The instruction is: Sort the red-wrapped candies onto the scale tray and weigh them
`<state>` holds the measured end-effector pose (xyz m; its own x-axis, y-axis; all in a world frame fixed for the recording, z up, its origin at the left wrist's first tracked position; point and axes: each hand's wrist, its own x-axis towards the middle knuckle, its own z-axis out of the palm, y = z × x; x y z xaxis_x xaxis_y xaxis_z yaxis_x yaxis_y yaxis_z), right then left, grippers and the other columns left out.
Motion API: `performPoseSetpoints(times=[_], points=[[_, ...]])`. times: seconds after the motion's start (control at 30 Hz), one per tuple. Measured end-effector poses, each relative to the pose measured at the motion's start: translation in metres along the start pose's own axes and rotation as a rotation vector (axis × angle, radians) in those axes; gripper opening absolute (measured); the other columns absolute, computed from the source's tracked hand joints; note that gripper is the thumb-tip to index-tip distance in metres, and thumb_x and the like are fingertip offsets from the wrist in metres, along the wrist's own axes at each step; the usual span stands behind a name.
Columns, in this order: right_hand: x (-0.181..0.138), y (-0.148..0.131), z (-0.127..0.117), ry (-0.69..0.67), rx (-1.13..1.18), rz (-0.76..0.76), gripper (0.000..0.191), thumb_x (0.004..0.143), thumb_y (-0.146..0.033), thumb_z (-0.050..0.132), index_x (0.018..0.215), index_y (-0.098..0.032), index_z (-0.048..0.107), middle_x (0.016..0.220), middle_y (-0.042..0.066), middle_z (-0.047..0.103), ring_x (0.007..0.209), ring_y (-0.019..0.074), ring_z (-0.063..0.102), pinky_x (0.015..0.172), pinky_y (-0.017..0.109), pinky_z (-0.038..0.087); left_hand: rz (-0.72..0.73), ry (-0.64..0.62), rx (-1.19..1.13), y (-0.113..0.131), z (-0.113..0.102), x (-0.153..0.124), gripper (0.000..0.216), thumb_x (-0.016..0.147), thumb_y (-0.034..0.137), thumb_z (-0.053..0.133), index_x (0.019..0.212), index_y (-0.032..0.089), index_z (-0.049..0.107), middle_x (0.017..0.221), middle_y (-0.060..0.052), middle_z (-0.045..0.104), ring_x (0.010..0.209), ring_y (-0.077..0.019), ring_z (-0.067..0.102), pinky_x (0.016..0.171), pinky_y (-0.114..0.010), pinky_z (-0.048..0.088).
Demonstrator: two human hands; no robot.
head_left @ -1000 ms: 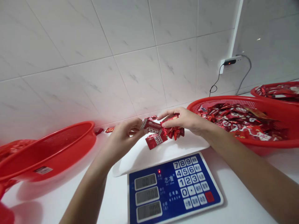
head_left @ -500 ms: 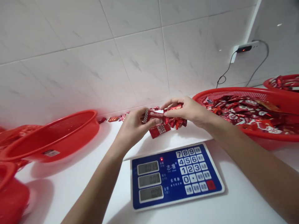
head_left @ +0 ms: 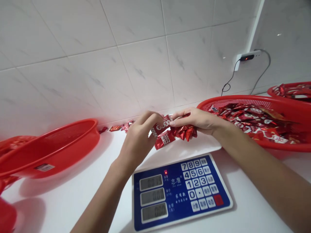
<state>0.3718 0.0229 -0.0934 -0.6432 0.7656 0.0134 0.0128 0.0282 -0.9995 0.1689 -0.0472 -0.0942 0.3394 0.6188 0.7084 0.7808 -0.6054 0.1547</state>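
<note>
Between my hands is a red wrapped candy packet (head_left: 162, 125) with white print. The curled fingers of my left hand (head_left: 139, 134) are at its left end. My right hand (head_left: 195, 119) has its thumb at the packet's right end, while a bunch of shiny red wrapped candies (head_left: 186, 132) sits under its palm and fingers. Both hands hover over the white pan of a digital scale (head_left: 176, 210). Another red packet (head_left: 165, 139) with a white printed label shows just below the held one; whether it touches the pan I cannot tell.
A red basket (head_left: 243, 98) full of wrapped candies stands on the right, with another red basket (head_left: 270, 92) behind it. At left is a large red basin (head_left: 80, 145). Several candies (head_left: 115, 128) lie along the wall. A power strip (head_left: 238, 63) with cables hangs on the tiles.
My left hand has turned, its fingers now arched over the packet's left end. The packet has tilted to show its white print. The view has shifted slightly.
</note>
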Motion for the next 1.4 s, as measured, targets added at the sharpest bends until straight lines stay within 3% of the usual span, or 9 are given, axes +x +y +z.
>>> performPoseSetpoints(times=[0.17, 0.4, 0.57, 0.73, 0.93, 1.07, 1.17, 1.3, 1.4], points=[[-0.001, -0.002, 0.004, 0.136, -0.032, -0.024, 0.011, 0.077, -0.018, 0.082, 0.083, -0.014, 0.073, 0.059, 0.002, 0.069, 0.041, 0.0109, 0.06, 0.032, 0.017, 0.044, -0.412, -0.01, -0.383, -0.011, -0.001, 0.002, 0.008, 0.088, 0.026, 0.058, 0.095, 0.021, 0.058, 0.097, -0.007, 0.073, 0.093, -0.0234, 0.071, 0.086, -0.039, 0.056], [0.0, -0.002, 0.009, 0.173, -0.094, -0.058, 0.009, 0.084, -0.015, 0.074, 0.076, -0.014, 0.072, 0.058, 0.002, 0.068, 0.043, 0.0114, 0.061, 0.036, 0.018, 0.046, -0.649, -0.159, -0.786, -0.004, -0.001, 0.002, 0.064, 0.084, 0.075, 0.058, 0.092, 0.013, 0.072, 0.089, -0.014, 0.077, 0.085, -0.0282, 0.072, 0.082, -0.041, 0.058], [-0.001, -0.002, 0.017, 0.211, -0.102, -0.078, 0.016, 0.073, -0.008, 0.082, 0.069, -0.015, 0.068, 0.054, -0.001, 0.065, 0.042, 0.0087, 0.058, 0.04, 0.016, 0.046, -0.559, -0.238, -0.618, -0.005, 0.0, 0.001, 0.049, 0.076, 0.062, 0.077, 0.086, 0.014, 0.073, 0.084, -0.009, 0.075, 0.079, -0.0248, 0.069, 0.074, -0.034, 0.054], [-0.003, -0.003, 0.017, 0.189, -0.134, -0.046, 0.019, 0.071, -0.011, 0.083, 0.066, -0.016, 0.065, 0.051, -0.002, 0.063, 0.041, 0.0092, 0.056, 0.038, 0.017, 0.041, -0.512, -0.26, -0.423, -0.006, -0.002, 0.001, 0.043, 0.081, 0.058, 0.07, 0.082, 0.015, 0.071, 0.071, -0.004, 0.069, 0.066, -0.0209, 0.061, 0.059, -0.028, 0.043], [-0.001, -0.002, 0.008, 0.13, -0.187, -0.072, 0.017, 0.068, -0.016, 0.085, 0.065, -0.015, 0.069, 0.057, -0.001, 0.065, 0.05, 0.009, 0.058, 0.049, 0.018, 0.046, -0.554, -0.333, -0.592, -0.012, 0.0, 0.001, 0.041, 0.078, 0.056, 0.075, 0.078, 0.015, 0.07, 0.07, -0.004, 0.07, 0.067, -0.0202, 0.063, 0.064, -0.029, 0.048], [0.001, 0.003, 0.006, 0.092, -0.251, -0.093, 0.015, 0.075, -0.021, 0.081, 0.066, -0.016, 0.071, 0.06, -0.001, 0.064, 0.056, 0.0088, 0.059, 0.053, 0.018, 0.045, -0.61, -0.257, -0.681, -0.016, 0.0, 0.001, 0.045, 0.073, 0.059, 0.079, 0.082, 0.015, 0.069, 0.077, -0.007, 0.072, 0.071, -0.0221, 0.065, 0.066, -0.032, 0.053], [-0.001, 0.002, 0.005, 0.033, -0.286, -0.052, 0.008, 0.078, -0.023, 0.079, 0.076, -0.016, 0.077, 0.064, 0.0, 0.067, 0.056, 0.0096, 0.061, 0.053, 0.019, 0.046, -0.567, -0.224, -0.622, -0.017, -0.005, 0.002, 0.042, 0.072, 0.056, 0.081, 0.081, 0.017, 0.068, 0.077, -0.007, 0.071, 0.075, -0.0244, 0.067, 0.067, -0.034, 0.054], [-0.007, -0.008, 0.004, 0.073, -0.308, 0.001, 0.028, 0.078, -0.028, 0.083, 0.104, -0.017, 0.081, 0.064, 0.001, 0.07, 0.05, 0.0109, 0.061, 0.048, 0.021, 0.047, -0.49, -0.206, -0.471, -0.013, -0.013, 0.002, 0.032, 0.076, 0.047, 0.08, 0.072, 0.019, 0.066, 0.068, -0.004, 0.067, 0.075, -0.025, 0.067, 0.064, -0.033, 0.053], [-0.01, -0.014, 0.009, 0.097, -0.341, -0.005, 0.026, 0.082, -0.028, 0.081, 0.105, -0.016, 0.08, 0.059, 0.0, 0.067, 0.044, 0.0096, 0.058, 0.041, 0.019, 0.042, -0.472, -0.152, -0.419, -0.009, -0.012, 0.001, 0.027, 0.077, 0.042, 0.08, 0.071, 0.019, 0.066, 0.066, -0.002, 0.066, 0.071, -0.0232, 0.067, 0.062, -0.031, 0.051]])
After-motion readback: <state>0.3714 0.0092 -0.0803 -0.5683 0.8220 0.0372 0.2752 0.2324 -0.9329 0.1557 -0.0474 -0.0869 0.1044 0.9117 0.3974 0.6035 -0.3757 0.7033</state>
